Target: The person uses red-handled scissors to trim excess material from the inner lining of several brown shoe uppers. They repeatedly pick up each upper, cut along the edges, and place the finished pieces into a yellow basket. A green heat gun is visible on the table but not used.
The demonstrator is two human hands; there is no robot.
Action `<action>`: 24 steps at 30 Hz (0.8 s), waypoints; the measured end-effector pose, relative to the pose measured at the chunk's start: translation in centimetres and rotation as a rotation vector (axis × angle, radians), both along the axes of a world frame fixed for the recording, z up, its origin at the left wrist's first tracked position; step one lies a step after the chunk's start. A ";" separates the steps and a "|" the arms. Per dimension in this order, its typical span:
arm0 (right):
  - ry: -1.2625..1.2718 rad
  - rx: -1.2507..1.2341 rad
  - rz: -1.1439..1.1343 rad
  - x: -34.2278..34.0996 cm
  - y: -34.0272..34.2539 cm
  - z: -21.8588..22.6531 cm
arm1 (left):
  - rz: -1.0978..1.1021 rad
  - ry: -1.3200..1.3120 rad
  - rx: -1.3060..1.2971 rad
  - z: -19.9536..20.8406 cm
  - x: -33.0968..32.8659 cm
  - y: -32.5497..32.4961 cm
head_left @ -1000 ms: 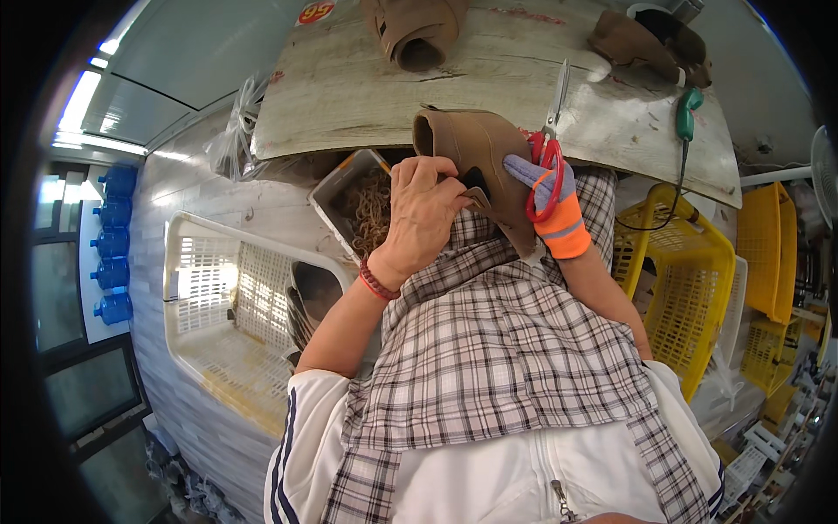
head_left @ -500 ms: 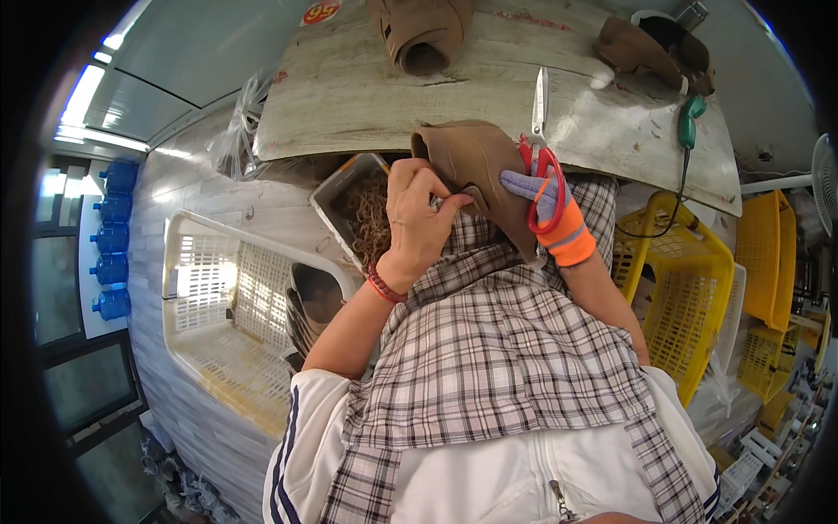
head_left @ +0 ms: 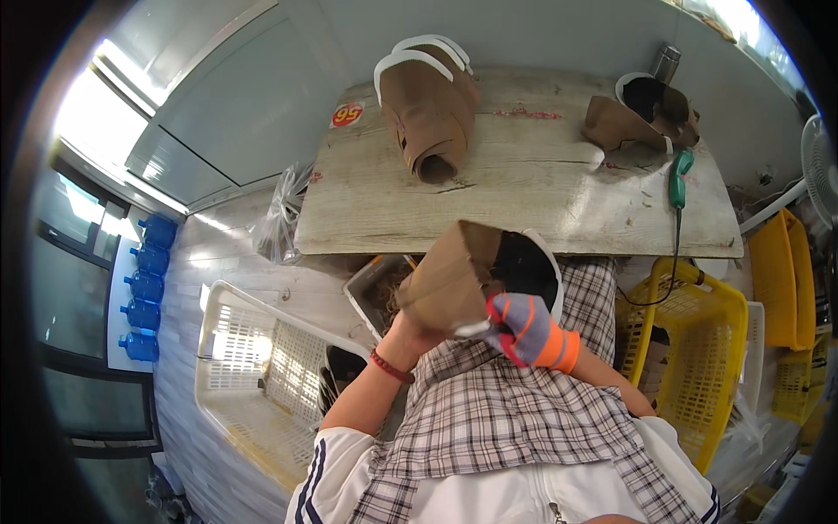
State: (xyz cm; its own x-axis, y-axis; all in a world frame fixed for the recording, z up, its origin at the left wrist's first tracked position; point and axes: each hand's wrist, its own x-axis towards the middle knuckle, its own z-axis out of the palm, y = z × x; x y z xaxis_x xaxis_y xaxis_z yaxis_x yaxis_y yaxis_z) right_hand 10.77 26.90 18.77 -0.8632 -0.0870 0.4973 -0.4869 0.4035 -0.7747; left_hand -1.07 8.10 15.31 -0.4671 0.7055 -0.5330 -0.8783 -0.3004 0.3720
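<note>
Curled brown boot piece point(head_left: 443, 278) by the table's near edge point(head_left: 524, 251), black inside, white rim. Left hand point(head_left: 421, 337) clutching its underside, gloved right hand point(head_left: 531, 332) wrapped round red scissors point(head_left: 509, 348).

Five blue water jugs point(head_left: 144, 287) stand in a row at left, beside dark-framed windows point(head_left: 96, 406). A clear plastic bag point(head_left: 281, 217) sits by the left end of the table point(head_left: 524, 205). A metal flask point(head_left: 665, 63) stands at the back right; a white fan point(head_left: 819, 162) (cut by the lens rim) is near yellow bins point(head_left: 773, 279).
</note>
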 end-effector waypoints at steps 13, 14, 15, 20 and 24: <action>-0.355 -0.891 -0.427 0.8 -0.2 -3.8 | 0.327 1.223 -0.113 8.0 -3.4 -3.6; -0.425 -0.862 -0.542 1.0 0.7 -4.4 | 0.306 1.517 -0.297 8.7 -3.3 -2.6; -0.373 -0.951 -0.556 1.0 1.2 -7.1 | 0.277 1.807 -0.483 9.2 -3.2 -1.3; -0.320 -1.419 -0.574 2.5 2.4 -10.3 | 0.032 2.536 -0.790 8.7 -4.5 6.5; -0.197 -1.329 -0.713 2.3 2.9 -12.8 | -0.046 2.707 -0.709 8.6 -9.0 14.2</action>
